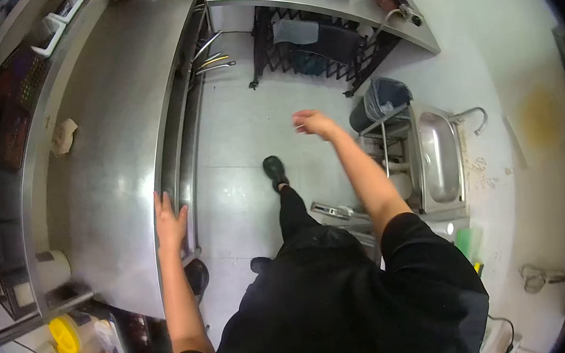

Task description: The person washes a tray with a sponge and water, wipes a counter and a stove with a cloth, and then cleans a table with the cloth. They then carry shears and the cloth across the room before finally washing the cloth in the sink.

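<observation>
One bare left hand (171, 220) is at the front edge of a long, brushed stainless-steel worktop (108, 203), its fingers spread apart and pointing forward along that edge. The worktop lies on the hand's left and runs on ahead of it; whether palm or fingertips press on the metal, I cannot tell from this angle.

A bare right hand (315, 124) hangs out in front over the pale grey floor (235, 189), well apart from the worktop. Its fingers are loosely bent, and I cannot tell whether they pinch anything small.

On the worktop, beyond the left hand and toward the far side, sits a crumpled tan paper-like piece (64, 136). Ahead, metal and yellow handles (215, 61) stick out from beneath the worktop over the floor.

To the right hand's right stands a dark round bin with a translucent liner (361, 117), near it, and behind that a rectangular stainless-steel sink (439, 158). A black shoe (272, 168) shows on the floor between the two hands.
</observation>
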Motion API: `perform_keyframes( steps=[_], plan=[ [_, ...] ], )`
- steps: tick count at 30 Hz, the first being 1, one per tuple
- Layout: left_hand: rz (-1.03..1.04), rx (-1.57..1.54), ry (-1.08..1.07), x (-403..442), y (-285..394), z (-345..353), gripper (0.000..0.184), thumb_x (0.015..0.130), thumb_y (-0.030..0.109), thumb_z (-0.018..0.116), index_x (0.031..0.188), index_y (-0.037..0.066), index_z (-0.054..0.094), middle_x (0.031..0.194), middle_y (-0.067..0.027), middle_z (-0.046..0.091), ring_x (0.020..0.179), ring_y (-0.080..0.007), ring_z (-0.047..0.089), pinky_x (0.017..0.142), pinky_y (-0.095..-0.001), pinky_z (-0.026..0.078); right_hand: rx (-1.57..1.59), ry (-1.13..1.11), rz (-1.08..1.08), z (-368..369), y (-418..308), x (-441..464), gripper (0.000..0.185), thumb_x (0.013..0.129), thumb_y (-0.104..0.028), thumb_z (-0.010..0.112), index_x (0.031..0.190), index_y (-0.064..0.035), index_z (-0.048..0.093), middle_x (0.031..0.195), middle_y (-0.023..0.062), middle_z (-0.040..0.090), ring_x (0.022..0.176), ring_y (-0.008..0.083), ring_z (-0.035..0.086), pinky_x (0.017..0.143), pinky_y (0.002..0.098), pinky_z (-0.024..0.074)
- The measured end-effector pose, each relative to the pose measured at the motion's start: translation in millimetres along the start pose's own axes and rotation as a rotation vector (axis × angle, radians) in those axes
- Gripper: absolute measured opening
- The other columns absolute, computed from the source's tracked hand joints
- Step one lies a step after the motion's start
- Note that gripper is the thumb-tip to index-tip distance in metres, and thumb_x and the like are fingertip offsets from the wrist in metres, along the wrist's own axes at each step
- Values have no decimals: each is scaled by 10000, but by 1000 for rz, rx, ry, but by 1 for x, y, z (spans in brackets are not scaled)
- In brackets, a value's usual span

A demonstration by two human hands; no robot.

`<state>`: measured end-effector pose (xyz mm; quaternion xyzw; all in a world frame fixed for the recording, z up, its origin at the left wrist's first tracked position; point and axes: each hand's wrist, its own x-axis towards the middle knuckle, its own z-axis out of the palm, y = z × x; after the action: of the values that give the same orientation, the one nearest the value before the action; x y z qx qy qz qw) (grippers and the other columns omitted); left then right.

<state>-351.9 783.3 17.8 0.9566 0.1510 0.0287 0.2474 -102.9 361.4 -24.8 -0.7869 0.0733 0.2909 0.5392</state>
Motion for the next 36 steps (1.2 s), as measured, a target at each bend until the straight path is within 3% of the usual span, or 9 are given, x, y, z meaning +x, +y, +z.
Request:
perform_keyframes(
  steps=[5,13,19,21,26,29,31,33,36],
  plan=[
    [-50,190,-14,112,-41,24,667,799,216,688,1327,-65,392,1418,-295,305,1282,-413,371,1046,-408,359,640,362,68,-146,12,141,283,877,-142,582,1086,46,550,1006,147,580,779,215,622,709,336,583],
    [-680,534,-201,215,-5,67,741,833,346,648,1318,-132,356,1352,-329,381,1292,-402,364,1069,-398,329,656,611,121,-256,-30,385,118,883,-111,600,834,-4,608,687,46,557,572,162,561,497,266,532],
    [-729,521,-77,214,-16,67,703,871,391,583,1304,-128,388,1345,-324,394,1259,-400,412,1050,-402,360,710,646,116,-282,-47,483,387,815,-193,723,1027,81,551,722,76,548,593,171,483,530,356,419],
    [-860,522,-141,224,-3,64,704,876,401,570,1305,-126,387,1358,-318,382,1256,-393,419,1046,-394,366,737,714,182,-293,-28,520,370,813,-158,721,1069,72,587,1115,159,598,930,239,598,749,323,504],
    [-721,632,-90,217,-11,69,645,893,350,558,1306,-112,380,1355,-302,395,1260,-389,416,1039,-392,380,831,773,48,-261,-57,528,483,722,-251,815,1013,68,599,1019,152,621,834,237,610,600,333,499],
    [-749,613,-123,216,-14,69,663,885,333,575,1329,-103,349,1375,-296,375,1265,-394,409,1045,-389,376,380,651,224,-259,-42,532,547,748,-302,789,1062,89,569,937,156,670,806,281,651,601,313,497],
    [-755,591,-125,216,-13,70,657,883,325,579,1329,-100,352,1381,-293,369,1268,-387,408,1044,-389,376,-349,783,-83,-255,-32,530,559,789,-407,714,928,123,603,848,286,652,799,405,646,732,422,475],
    [-762,575,-120,217,-12,71,652,881,318,583,1329,-97,354,1387,-291,362,1272,-380,408,1044,-388,377,-436,972,-298,-228,-71,490,562,812,-493,635,770,67,609,761,286,609,767,453,596,694,463,458],
    [-776,601,-117,213,-24,75,646,880,320,586,1344,-71,365,1401,-271,357,1310,-345,369,1053,-370,365,-612,728,-648,-198,-155,400,464,857,-411,614,709,23,543,715,264,540,669,399,535,612,450,407]
  ],
)
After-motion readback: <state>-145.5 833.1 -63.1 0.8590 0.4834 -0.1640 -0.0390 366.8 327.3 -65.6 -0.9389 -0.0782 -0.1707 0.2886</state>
